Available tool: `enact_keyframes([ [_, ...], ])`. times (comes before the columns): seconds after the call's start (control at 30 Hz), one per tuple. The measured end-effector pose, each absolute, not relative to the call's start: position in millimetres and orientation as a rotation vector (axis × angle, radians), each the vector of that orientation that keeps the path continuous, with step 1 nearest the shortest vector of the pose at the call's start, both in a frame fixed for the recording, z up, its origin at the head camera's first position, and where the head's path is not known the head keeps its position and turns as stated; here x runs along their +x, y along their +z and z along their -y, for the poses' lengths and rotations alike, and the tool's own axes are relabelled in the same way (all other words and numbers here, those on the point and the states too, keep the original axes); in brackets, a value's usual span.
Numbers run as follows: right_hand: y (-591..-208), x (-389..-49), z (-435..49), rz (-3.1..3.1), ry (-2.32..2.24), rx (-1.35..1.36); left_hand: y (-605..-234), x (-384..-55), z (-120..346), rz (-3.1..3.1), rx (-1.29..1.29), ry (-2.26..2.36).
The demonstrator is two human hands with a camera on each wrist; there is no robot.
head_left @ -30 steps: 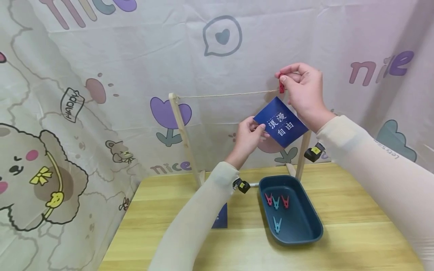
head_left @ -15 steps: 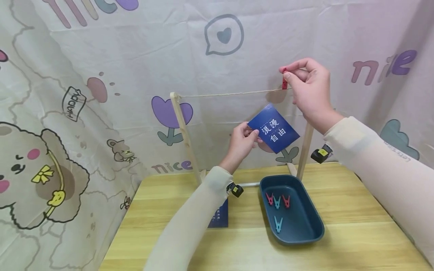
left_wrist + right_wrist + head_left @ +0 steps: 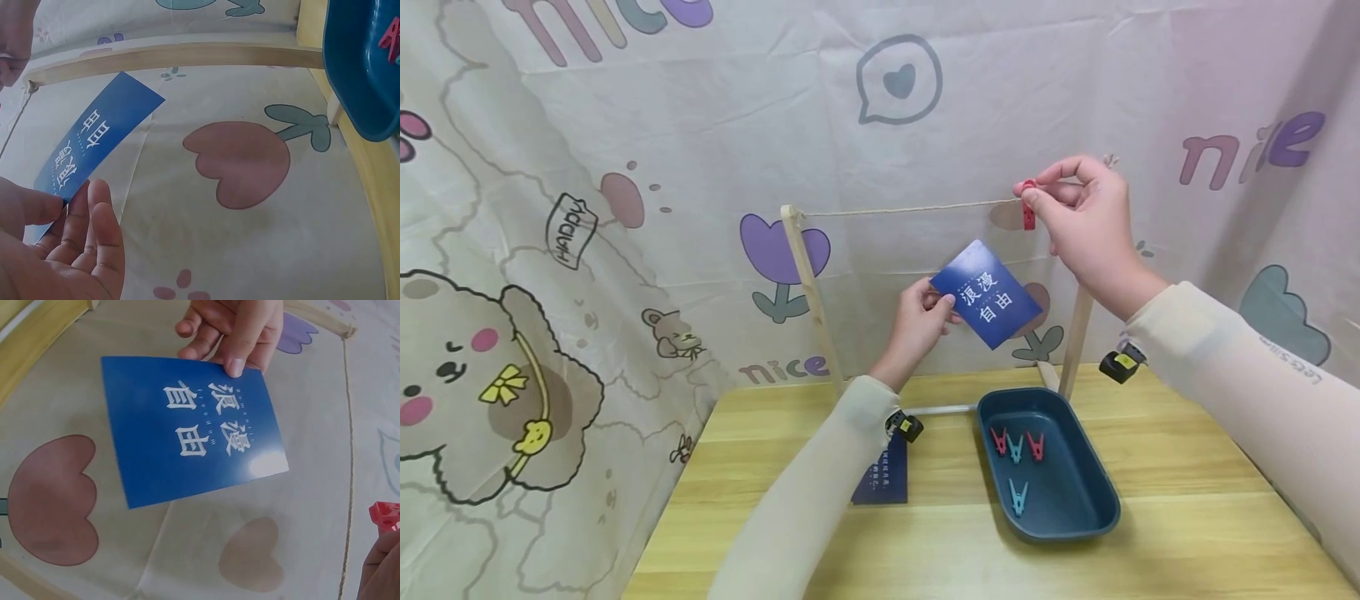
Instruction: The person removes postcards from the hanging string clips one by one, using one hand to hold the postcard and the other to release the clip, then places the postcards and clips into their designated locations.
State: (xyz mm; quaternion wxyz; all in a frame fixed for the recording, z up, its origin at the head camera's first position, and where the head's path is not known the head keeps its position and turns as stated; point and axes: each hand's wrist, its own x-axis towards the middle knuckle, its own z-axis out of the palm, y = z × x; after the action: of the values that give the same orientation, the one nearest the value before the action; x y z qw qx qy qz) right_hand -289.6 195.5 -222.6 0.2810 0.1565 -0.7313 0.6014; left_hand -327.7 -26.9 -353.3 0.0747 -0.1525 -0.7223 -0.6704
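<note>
My left hand (image 3: 916,323) pinches a blue square card (image 3: 983,296) with white characters by one corner, thumb in front. The card is tilted and hangs a little below a thin string (image 3: 910,209), apart from it. In the right wrist view the same card (image 3: 156,437) faces the camera, thumb on its edge. My right hand (image 3: 1093,221) pinches a red clothespin (image 3: 1028,218) between thumb and fingers near the right end of the string. The clothespin overlaps the string in the head view; in the right wrist view the red clothespin (image 3: 386,515) is partly cut off.
A wooden frame (image 3: 808,283) carries the string between two posts. On the table (image 3: 940,533) a dark blue tray (image 3: 1093,467) holds several red and teal clothespins (image 3: 1018,497). Another blue card (image 3: 887,479) lies behind the left sleeve. A patterned cloth hangs behind.
My left hand has moved the card left and down, away from the right hand. The right hand has shifted slightly right, raising the clothespin and then lowering it across the string.
</note>
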Motion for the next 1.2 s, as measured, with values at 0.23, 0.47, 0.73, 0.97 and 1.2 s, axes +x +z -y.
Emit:
enact_keyframes([
  [0.23,-237,-288,-202,2.032,1.612,0.392,-359,-326,36,2.193,-0.453,-1.997],
  [0.47,-251,-289,-207,2.086,1.574,0.378,-361,-322,43,2.241,-0.433,-1.978],
  [0.73,-270,-285,-210,2.189,1.503,0.332,-365,-319,49,2.273,-0.437,-1.963],
  [0.97,-281,-284,-215,2.250,1.477,0.318,-372,-316,55,2.274,-0.439,-1.942],
  [1.2,-293,-281,-222,2.279,1.466,0.301,-375,-314,60,2.276,-0.414,-1.958],
])
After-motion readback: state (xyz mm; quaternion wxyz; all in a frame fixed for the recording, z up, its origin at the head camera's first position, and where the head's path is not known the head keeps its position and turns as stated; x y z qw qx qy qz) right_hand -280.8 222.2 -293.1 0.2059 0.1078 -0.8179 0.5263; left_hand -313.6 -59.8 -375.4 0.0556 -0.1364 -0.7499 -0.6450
